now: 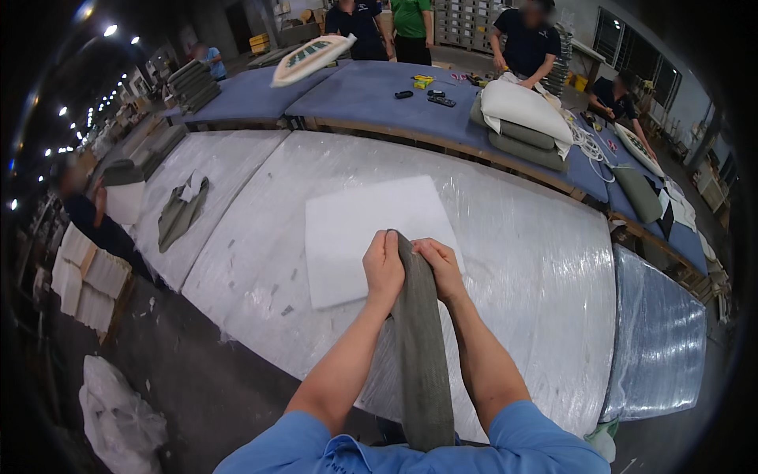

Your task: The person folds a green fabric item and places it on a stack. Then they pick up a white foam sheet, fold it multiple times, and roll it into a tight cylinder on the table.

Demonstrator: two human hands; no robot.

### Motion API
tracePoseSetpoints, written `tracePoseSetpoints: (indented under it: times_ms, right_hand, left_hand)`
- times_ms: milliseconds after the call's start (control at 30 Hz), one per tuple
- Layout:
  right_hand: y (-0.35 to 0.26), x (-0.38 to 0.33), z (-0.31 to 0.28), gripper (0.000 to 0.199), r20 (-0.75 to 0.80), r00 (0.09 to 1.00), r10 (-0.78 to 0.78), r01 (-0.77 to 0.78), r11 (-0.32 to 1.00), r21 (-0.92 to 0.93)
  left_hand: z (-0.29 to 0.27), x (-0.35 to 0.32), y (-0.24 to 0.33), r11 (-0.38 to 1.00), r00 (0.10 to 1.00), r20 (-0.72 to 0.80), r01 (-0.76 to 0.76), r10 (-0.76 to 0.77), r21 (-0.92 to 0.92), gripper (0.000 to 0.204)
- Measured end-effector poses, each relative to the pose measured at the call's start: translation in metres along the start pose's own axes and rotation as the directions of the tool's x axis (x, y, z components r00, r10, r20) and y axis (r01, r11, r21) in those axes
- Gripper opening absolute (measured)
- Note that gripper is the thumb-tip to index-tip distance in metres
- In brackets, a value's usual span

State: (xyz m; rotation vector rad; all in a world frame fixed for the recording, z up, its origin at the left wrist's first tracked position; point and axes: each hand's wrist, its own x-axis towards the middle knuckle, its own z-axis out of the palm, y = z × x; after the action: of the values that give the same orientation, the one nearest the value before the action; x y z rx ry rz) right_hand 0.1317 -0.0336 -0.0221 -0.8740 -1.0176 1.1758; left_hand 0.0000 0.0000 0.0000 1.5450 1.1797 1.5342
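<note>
Between my arms hangs a long grey-green fabric cover (424,340), its lower end reaching down to my blue shirt. My left hand (384,265) grips its upper left edge with fingers closed. On the other upper edge my right hand (440,265) is closed in a pinch. Beyond and beneath both hands, a white sheet of padding (371,217) lies flat on the plastic-wrapped table (537,268). The inside of the cover cannot be seen from here.
Another grey-green cover (183,212) lies crumpled at the left. A blue worktable (371,87) behind bears a stack of cushions (521,110), white cord (588,146) and small tools. Several people work around; one at the left stands near stacked white pieces (88,276). A plastic bag (118,415) rests on the floor.
</note>
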Motion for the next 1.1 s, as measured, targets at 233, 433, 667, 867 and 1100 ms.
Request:
tracePoseSetpoints:
  times_ms: [233, 433, 667, 867, 1100]
  right_hand:
    - [-0.006, -0.007, 0.0, 0.033, -0.078, 0.994, 0.079, -0.078, 0.997, 0.015]
    - [-0.002, -0.015, 0.007, 0.031, -0.196, 0.979, 0.052, -0.057, 0.998, -0.019]
    - [0.012, -0.027, -0.001, 0.026, -0.286, 0.956, 0.071, -0.043, 0.994, 0.103]
    - [0.003, -0.015, 0.004, 0.03, -0.251, 0.967, -0.029, 0.004, 0.995, -0.101]
    - [0.003, -0.011, -0.009, 0.025, -0.308, 0.948, -0.083, 0.065, 0.996, -0.068]
  left_hand:
    - [0.012, 0.023, -0.008, 0.995, 0.993, 0.07, -0.098, 0.096, 0.026, 0.047]
    - [0.021, 0.031, -0.014, 0.977, 0.977, 0.096, -0.197, 0.189, 0.083, 0.046]
    - [0.036, 0.029, -0.017, 0.995, 0.988, 0.119, -0.096, 0.094, 0.007, 0.049]
    - [0.03, 0.036, -0.042, 0.99, 0.975, 0.18, 0.136, -0.131, -0.017, 0.062]
    - [-0.019, 0.021, -0.018, 0.774, 0.658, 0.725, 0.561, -0.202, -0.293, 0.081]
